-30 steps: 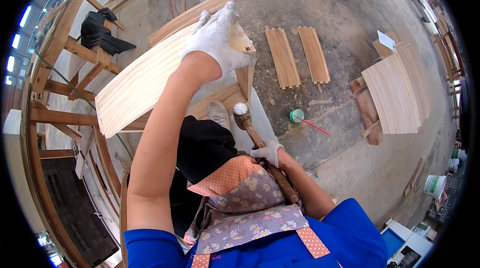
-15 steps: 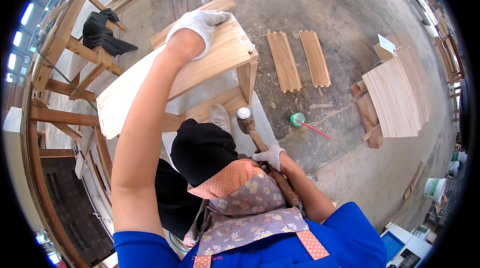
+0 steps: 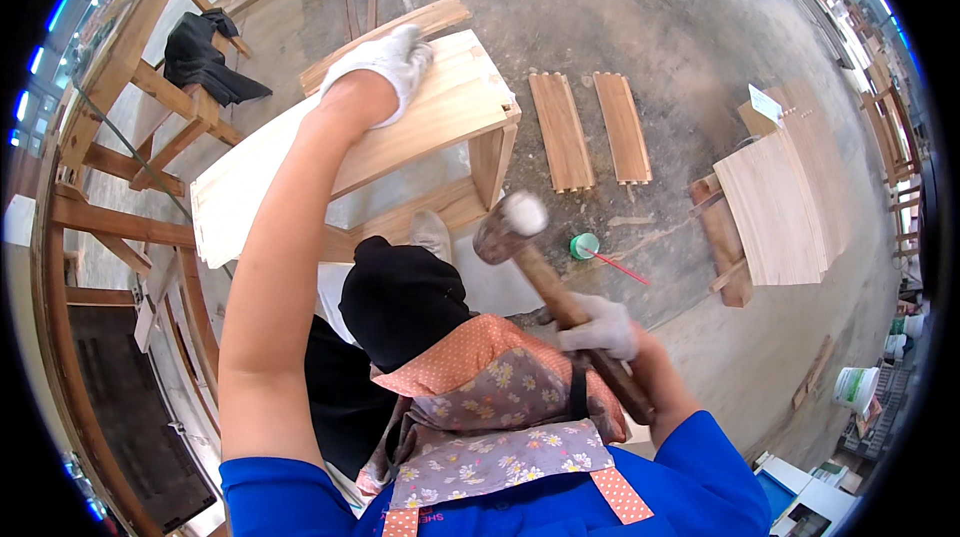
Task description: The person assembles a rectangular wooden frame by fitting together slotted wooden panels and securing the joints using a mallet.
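Observation:
My right hand (image 3: 600, 327), in a white glove, is wrapped round the handle of a mallet (image 3: 550, 282). The mallet's thick, brownish head with a white face is raised in front of my apron, slightly blurred. My left hand (image 3: 380, 67), gloved too, holds the top of a pale wooden box frame (image 3: 430, 127), with its fingers bent near the far edge of the top panel. The box lies on its side with an open middle. One notched corner of it faces right, and a shoe shows beside its lower board.
Two grooved boards (image 3: 563, 132) lie on the concrete floor to the right. Nearer is a small green-rimmed pot (image 3: 584, 246) with a red stick. Stacked pale panels (image 3: 780, 207) rest on wooden supports further right. A timber frame (image 3: 130, 227) with black cloth (image 3: 205, 62) stands at left.
The mallet has risen and moved right with my right hand, its head now larger in view. My left hand has slid slightly left on the box, its fingers more bent.

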The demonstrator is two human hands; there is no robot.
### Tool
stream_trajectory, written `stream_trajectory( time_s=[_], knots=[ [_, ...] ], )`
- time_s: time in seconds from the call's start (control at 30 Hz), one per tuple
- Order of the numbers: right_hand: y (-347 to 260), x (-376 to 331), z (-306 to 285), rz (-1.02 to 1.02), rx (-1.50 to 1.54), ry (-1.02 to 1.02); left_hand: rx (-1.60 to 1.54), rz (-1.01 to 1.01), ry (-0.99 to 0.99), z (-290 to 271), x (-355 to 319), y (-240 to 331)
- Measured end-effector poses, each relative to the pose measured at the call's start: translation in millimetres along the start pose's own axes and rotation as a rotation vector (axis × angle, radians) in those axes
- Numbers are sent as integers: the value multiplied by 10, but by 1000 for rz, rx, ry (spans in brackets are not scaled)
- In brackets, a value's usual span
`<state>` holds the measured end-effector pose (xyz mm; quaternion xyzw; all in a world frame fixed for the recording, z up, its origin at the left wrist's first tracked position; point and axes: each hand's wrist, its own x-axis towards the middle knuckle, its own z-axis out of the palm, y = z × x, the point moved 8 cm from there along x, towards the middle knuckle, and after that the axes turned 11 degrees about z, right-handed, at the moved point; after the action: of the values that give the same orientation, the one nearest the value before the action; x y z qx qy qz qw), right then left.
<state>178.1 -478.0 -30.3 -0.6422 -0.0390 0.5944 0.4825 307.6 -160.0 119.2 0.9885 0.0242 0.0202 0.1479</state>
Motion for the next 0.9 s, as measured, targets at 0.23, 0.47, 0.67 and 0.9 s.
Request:
stream_trajectory(
  time_s=[0.23, 0.47, 0.67, 0.9],
  knots=[
    [-1924, -561, -299, -280, -217, 480, -19, -169, -46, -17, -95, -266],
    [-2651, -472, -241, -511, -286, 653, 27, -33, -22, 53, 25, -150],
    [-2754, -279, -208, -235, -412, 583, 54, -39, -44, 205, 102, -308],
    [-2499, -43, -260, -190, -415, 618, 108, 135, -54, 263, 251, -256]
  ],
)
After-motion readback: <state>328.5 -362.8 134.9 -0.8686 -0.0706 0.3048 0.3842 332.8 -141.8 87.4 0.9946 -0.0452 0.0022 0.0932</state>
